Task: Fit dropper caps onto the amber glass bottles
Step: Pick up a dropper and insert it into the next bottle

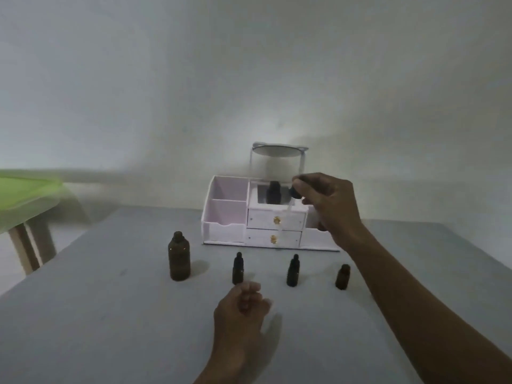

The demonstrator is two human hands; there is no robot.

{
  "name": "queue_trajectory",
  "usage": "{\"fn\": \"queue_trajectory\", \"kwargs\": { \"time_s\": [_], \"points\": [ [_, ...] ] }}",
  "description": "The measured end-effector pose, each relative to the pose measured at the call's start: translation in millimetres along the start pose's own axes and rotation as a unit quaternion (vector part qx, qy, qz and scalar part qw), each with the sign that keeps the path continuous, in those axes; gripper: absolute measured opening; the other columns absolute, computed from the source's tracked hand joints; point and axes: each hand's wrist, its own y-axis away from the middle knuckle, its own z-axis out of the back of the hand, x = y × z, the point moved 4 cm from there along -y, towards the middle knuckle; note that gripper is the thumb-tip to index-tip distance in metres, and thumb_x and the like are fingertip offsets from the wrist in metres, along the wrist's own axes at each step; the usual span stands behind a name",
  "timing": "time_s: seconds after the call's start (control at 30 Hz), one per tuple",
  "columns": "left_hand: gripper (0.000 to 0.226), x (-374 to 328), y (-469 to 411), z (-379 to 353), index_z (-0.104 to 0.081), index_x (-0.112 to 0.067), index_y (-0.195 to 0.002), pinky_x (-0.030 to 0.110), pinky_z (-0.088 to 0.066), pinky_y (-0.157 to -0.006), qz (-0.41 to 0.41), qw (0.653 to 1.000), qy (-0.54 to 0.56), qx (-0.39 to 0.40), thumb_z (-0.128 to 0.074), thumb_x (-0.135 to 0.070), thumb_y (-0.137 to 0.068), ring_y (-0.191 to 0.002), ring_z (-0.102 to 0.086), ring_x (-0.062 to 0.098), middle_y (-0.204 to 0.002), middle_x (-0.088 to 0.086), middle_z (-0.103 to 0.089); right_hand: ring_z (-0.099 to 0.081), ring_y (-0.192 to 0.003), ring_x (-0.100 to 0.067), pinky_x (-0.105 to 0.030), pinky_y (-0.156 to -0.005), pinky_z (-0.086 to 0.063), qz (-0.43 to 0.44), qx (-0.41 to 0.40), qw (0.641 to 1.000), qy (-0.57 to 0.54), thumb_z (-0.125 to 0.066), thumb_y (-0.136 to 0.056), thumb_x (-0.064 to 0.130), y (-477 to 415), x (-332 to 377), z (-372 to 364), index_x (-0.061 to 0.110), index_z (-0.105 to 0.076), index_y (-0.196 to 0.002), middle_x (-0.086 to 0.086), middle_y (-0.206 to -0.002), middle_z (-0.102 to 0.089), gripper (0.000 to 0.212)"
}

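The left hand [241, 309] hangs low over the grey tabletop [110, 314]. It is blurry, with fingers loosely curled and nothing seen in them. The right hand [329, 200] is lifted in front of the white drawer box [230, 217], pinching a black dropper cap [294, 191] with its glass tube pointing down. In a row stand a big open bottle [179, 256], a small capped bottle [238, 268], another capped bottle [292, 271] and a small open bottle [342, 277].
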Motion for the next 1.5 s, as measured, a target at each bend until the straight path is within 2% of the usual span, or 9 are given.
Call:
{"fn": "queue_trajectory", "kwargs": {
  "time_s": [0.1,0.17,0.27,0.5,0.67,0.9,1.07,1.3,1.5],
  "points": [
    [0.026,-6,8,-50,-0.065,-0.033,-0.094,0.004,-0.046,-0.064,-0.006,0.998,-0.007,0.063,-0.08,-0.024,-0.074,-0.086,-0.064,-0.001,-0.091,-0.014,-0.068,-0.074,-0.072,-0.01,-0.029,-0.06,-0.06,-0.028,-0.046,0.998,0.01,-0.072,-0.089,0.018,12,-25,45,0.025,-0.076,-0.09,0.008,-0.076,-0.077,0.008],
    [0.031,-12,9,-77,-0.063,-0.032,-0.103,0.003,-0.045,-0.064,0.005,0.996,0.0,0.09,-0.078,-0.024,-0.077,-0.09,-0.061,-0.001,-0.099,-0.016,-0.066,-0.074,-0.07,-0.01,-0.023,-0.059,-0.057,-0.039,-0.082,0.996,0.004,-0.072,-0.089,0.011,18,-41,70,0.015,-0.077,-0.091,0.008,-0.072,-0.077,0.007],
    [0.044,-17,3,-110,-0.061,-0.028,-0.118,0.008,-0.045,-0.077,0.008,0.994,-0.001,0.112,-0.077,-0.023,-0.078,-0.098,-0.059,0.0,-0.112,-0.012,-0.064,-0.075,-0.078,-0.02,-0.03,-0.07,-0.059,-0.044,-0.139,0.989,0.012,-0.074,-0.087,0.012,26,-66,101,0.02,-0.078,-0.086,0.006,-0.075,-0.077,0.009],
    [0.062,-22,-28,-157,-0.051,-0.026,-0.133,0.022,-0.046,-0.093,-0.019,0.992,-0.026,0.125,-0.078,-0.022,-0.077,-0.116,-0.055,0.009,-0.132,-0.006,-0.057,-0.075,-0.071,-0.018,-0.023,-0.068,-0.058,-0.042,-0.194,0.98,-0.002,-0.074,-0.086,0.007,40,-103,124,0.017,-0.077,-0.084,0.004,-0.071,-0.077,0.011],
    [0.068,-24,-42,-174,-0.052,-0.023,-0.133,0.018,-0.046,-0.087,-0.06,0.988,-0.065,0.126,-0.082,-0.025,-0.073,-0.111,-0.058,0.011,-0.129,-0.003,-0.06,-0.076,-0.074,-0.021,-0.028,-0.071,-0.06,-0.047,-0.205,0.978,0.003,-0.073,-0.086,0.008,46,-120,128,0.012,-0.077,-0.09,-0.002,-0.077,-0.077,0.007],
    [0.067,-24,-48,-181,-0.055,-0.021,-0.131,0.02,-0.047,-0.088,-0.09,0.983,-0.095,0.125,-0.082,-0.028,-0.071,-0.108,-0.06,0.011,-0.128,-0.001,-0.062,-0.075,-0.072,-0.014,-0.026,-0.072,-0.061,-0.062,-0.205,0.977,-0.007,-0.073,-0.086,0.008,47,-129,127,0.018,-0.076,-0.086,0.008,-0.072,-0.076,0.01],
    [0.066,-23,-49,-182,-0.056,-0.019,-0.131,0.021,-0.046,-0.091,-0.091,0.984,-0.097,0.12,-0.083,-0.028,-0.071,-0.107,-0.061,0.01,-0.127,-0.001,-0.063,-0.076,-0.075,-0.024,-0.031,-0.073,-0.061,-0.06,-0.207,0.976,-0.014,-0.073,-0.086,0.008,45,-130,126,0.017,-0.077,-0.085,0.0,-0.074,-0.076,0.01],
    [0.062,-25,-48,-185,-0.057,-0.02,-0.13,0.028,-0.046,-0.097,-0.097,0.981,-0.125,0.115,-0.08,-0.03,-0.073,-0.109,-0.062,0.013,-0.127,-0.001,-0.062,-0.075,-0.073,-0.02,-0.03,-0.074,-0.06,-0.054,-0.198,0.979,0.015,-0.075,-0.085,0.01,46,-132,124,0.023,-0.076,-0.082,0.006,-0.071,-0.076,0.014],
    [0.057,-26,-47,-186,-0.058,-0.021,-0.13,0.025,-0.045,-0.097,-0.109,0.976,-0.148,0.114,-0.077,-0.029,-0.077,-0.11,-0.061,0.012,-0.128,-0.002,-0.062,-0.074,-0.071,-0.011,-0.022,-0.072,-0.059,-0.051,-0.19,0.979,0.047,-0.075,-0.085,0.014,45,-133,121,0.02,-0.078,-0.087,0.007,-0.073,-0.076,0.006]
  ]
}}
